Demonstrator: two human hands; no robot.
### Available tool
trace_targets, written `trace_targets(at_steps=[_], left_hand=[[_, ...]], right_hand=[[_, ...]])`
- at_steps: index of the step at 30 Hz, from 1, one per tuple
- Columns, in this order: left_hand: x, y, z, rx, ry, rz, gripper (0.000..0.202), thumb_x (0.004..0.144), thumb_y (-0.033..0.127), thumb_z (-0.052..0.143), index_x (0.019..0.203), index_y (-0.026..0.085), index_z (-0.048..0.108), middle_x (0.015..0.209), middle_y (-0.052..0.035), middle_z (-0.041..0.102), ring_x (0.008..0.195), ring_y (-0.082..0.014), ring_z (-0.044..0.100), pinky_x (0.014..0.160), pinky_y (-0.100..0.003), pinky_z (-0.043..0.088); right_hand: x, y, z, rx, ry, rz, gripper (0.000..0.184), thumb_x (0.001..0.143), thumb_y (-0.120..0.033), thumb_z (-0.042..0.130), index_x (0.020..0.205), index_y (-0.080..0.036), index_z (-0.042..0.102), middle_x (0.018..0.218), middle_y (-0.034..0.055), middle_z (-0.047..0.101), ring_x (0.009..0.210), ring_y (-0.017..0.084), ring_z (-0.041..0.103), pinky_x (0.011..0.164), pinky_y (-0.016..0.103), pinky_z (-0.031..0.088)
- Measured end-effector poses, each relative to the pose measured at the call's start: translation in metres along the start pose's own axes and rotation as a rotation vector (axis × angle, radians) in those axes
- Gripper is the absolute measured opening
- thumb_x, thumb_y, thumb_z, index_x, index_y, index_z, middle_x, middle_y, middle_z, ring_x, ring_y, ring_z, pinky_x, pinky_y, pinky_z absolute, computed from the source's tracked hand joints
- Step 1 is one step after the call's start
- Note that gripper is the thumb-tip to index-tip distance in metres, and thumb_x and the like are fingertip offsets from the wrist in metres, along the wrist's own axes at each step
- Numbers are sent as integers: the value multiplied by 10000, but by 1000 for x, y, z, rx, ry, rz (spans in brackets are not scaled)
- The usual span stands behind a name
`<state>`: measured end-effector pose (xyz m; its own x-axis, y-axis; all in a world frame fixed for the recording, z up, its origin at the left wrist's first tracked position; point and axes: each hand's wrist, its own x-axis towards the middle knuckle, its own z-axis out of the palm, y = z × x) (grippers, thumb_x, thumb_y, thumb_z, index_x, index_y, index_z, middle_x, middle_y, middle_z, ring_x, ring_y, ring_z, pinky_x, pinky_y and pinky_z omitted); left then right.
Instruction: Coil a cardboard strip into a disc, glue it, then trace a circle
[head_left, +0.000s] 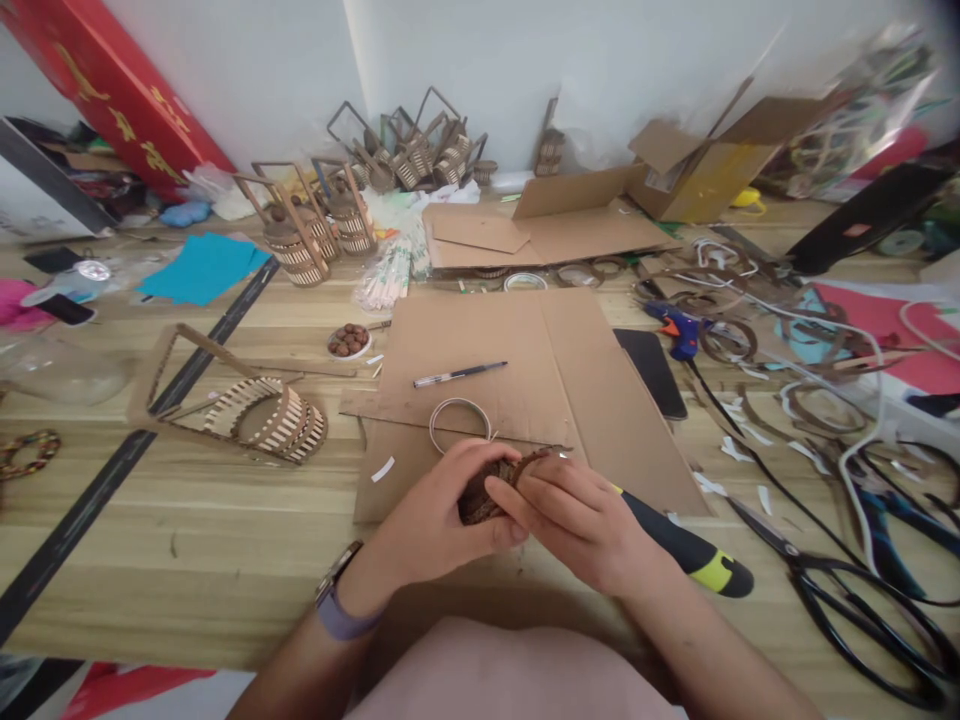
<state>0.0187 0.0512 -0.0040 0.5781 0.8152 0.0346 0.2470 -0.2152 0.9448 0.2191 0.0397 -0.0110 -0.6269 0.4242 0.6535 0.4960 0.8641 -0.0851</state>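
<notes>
Near the front edge of the cardboard sheet (480, 330), my left hand (442, 515) curls around a dark brown, rough-textured rounded piece (480, 497). From the other side, my right hand (570, 510) closes its fingers on the same piece. My fingers cover much of it, so its full shape is hidden. Just beyond my hands lie a pale ring (431, 425) and a pen (460, 375). A tool with a black and yellow-green handle (690, 550) rests by my right wrist.
To the left lies a slatted basket with a tall handle (281, 420), near a bowl of brown nuts (349, 341). Similar baskets (296, 245) stand behind. Scissors (832, 590), a blue glue gun (679, 330), white cable and paper scraps lie to the right.
</notes>
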Motion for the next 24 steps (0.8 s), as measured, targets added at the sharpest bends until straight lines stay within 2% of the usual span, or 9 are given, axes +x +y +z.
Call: trace_targets(at_steps=[2, 4, 7, 9, 13, 17, 21, 24], left_hand=[[-1, 3, 0, 31, 56, 24, 416, 863, 371, 667, 1230, 251, 513, 1269, -75, 549, 1201, -248, 519, 1049, -390, 408], [-2, 4, 1, 68, 84, 41, 398, 873, 375, 652, 1227, 259, 511, 1296, -80, 514, 1224, -252, 495, 1056, -389, 397], [-3, 4, 1, 121, 110, 65, 395, 882, 381, 639, 1236, 271, 503, 1328, -83, 475, 1246, -260, 469, 1065, -397, 382], [-3, 3, 2, 144, 128, 74, 383, 889, 375, 629, 1234, 272, 498, 1317, -83, 473, 1234, -256, 474, 1058, -394, 383], [-3, 2, 3, 173, 127, 81, 372, 890, 352, 620, 1228, 267, 489, 1315, -91, 461, 1227, -256, 476, 1040, -392, 393], [-4, 2, 5, 188, 105, 70, 382, 874, 349, 630, 1218, 253, 493, 1305, -100, 466, 1218, -269, 483, 1034, -401, 396], [-4, 2, 5, 185, 69, 76, 430, 848, 374, 663, 1222, 244, 495, 1314, -104, 461, 1213, -276, 493, 1028, -393, 406], [-3, 2, 2, 206, 78, 83, 421, 851, 364, 660, 1221, 246, 495, 1312, -98, 470, 1220, -271, 492, 1039, -387, 399]], right_hand=[[-4, 1, 3, -13, 57, 19, 293, 927, -98, 486, 1186, -139, 616, 874, 59, 715, 872, 178, 663, 792, 331, 560], [-8, 3, 5, -30, 144, 48, 235, 902, -113, 534, 1107, -172, 633, 871, 49, 724, 787, 164, 663, 727, 316, 557], [-8, 4, 6, -12, 218, 125, 48, 900, -201, 570, 886, -204, 616, 699, 26, 683, 591, 150, 599, 560, 291, 499], [-5, 3, 6, 58, 211, 226, 110, 911, -259, 576, 815, -206, 588, 620, 16, 638, 543, 146, 573, 503, 272, 462], [2, 0, 7, 247, 218, 456, 156, 888, -353, 643, 890, -204, 597, 694, 15, 651, 601, 141, 616, 543, 246, 510], [5, -3, 12, 328, 239, 457, 115, 907, -329, 629, 944, -219, 632, 805, 32, 704, 731, 153, 675, 625, 249, 551], [4, -3, 14, 407, 252, 501, 34, 910, -242, 623, 894, -223, 646, 783, 13, 698, 708, 139, 670, 624, 240, 544], [1, 1, 14, 451, 210, 534, 35, 909, -222, 616, 888, -222, 644, 785, 7, 694, 709, 135, 662, 631, 237, 535]])
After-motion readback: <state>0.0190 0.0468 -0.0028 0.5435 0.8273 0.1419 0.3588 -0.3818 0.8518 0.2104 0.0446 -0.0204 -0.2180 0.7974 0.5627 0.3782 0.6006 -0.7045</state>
